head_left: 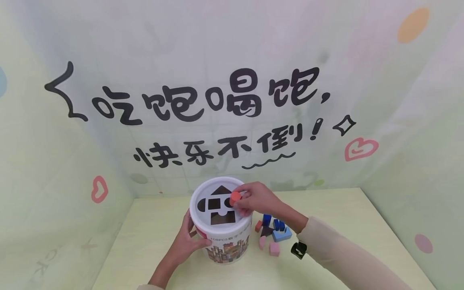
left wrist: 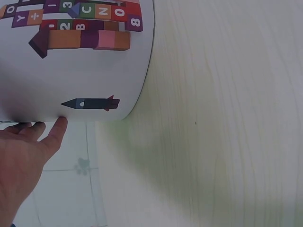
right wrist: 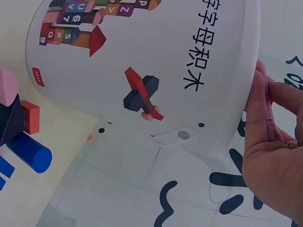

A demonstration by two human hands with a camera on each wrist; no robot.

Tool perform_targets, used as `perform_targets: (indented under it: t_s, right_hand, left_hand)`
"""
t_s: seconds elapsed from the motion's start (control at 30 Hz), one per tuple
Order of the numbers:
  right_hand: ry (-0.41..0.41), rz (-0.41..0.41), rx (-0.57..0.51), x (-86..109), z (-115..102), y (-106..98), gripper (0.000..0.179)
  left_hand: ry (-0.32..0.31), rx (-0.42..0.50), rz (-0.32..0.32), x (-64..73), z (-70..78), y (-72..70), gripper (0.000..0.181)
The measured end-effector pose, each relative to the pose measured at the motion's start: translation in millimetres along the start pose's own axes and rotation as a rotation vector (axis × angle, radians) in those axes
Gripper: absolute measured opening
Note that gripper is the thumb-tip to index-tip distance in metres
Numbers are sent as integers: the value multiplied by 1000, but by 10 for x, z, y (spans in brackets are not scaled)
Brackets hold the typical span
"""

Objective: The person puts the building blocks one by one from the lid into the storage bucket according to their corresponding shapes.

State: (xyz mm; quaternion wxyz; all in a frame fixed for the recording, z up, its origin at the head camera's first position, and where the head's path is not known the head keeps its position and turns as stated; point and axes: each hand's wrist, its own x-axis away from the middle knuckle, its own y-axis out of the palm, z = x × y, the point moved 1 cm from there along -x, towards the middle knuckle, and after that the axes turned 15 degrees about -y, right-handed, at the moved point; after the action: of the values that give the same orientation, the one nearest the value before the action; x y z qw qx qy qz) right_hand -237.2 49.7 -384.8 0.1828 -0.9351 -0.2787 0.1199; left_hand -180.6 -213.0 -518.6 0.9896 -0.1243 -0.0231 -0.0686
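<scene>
A white toy-block bucket (head_left: 228,245) stands upright on the table, its round lid (head_left: 206,192) cut with several shaped holes. My left hand (head_left: 185,243) holds the bucket's left side, thumb toward the front; in the left wrist view its fingertips (left wrist: 59,126) press against the wall. Between thumb and fingers, my right hand (head_left: 262,198) pinches an orange-red round block (head_left: 235,197) at the lid's right side. That block partly covers the round hole (head_left: 228,202). In the right wrist view, the right hand (right wrist: 272,127) is at the lid end, and the block is mostly hidden.
Loose blocks lie right of the bucket: a light blue block (head_left: 283,235), a pink block (head_left: 274,249), a pink rounded one (head_left: 262,242), a small red one (right wrist: 31,117) and a blue cylinder (right wrist: 31,152) among them. A printed wall sheet (head_left: 174,177) rises behind the table (head_left: 145,241).
</scene>
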Motion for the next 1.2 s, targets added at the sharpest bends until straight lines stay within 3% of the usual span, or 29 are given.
perform_targets:
  t_s: [0.57, 0.77, 1.2]
  right_hand:
    - [26, 6, 47, -166, -41, 135, 33]
    - [58, -7, 37, -171, -29, 150, 35]
    - [48, -12, 65, -152, -57, 140, 35]
  left_hand:
    - [-22, -9, -5, -14, 32, -21, 116]
    - [-35, -12, -5, -10, 21, -5, 116]
    - [-22, -7, -9, -3, 31, -4, 116]
